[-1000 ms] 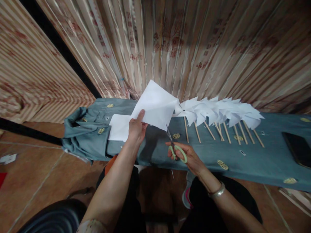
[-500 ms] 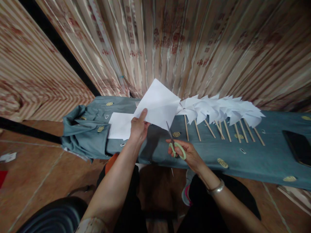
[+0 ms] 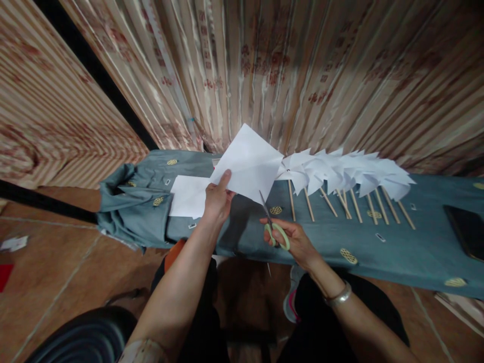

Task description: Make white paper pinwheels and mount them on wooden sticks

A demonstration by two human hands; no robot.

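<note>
My left hand [image 3: 216, 201] pinches the lower corner of a white square sheet of paper [image 3: 249, 164], holding it up over the blue cloth-covered table [image 3: 325, 242]. In my right hand [image 3: 293, 239] are green-handled scissors [image 3: 274, 227], fingers through the loops, blades pointing up at the sheet's lower edge. Another white sheet [image 3: 188, 196] lies flat on the cloth just left of my left hand.
A row of several white paper pinwheels on wooden sticks [image 3: 348, 184] lies on the cloth to the right. A black phone [image 3: 467, 229] rests at the far right. Striped curtains [image 3: 264, 65] hang behind the table. Tiled floor [image 3: 49, 282] lies to the left.
The view has shifted slightly. My hands, the sheet and the scissors keep nearly the same pose, with the blades staying at the paper's lower edge.
</note>
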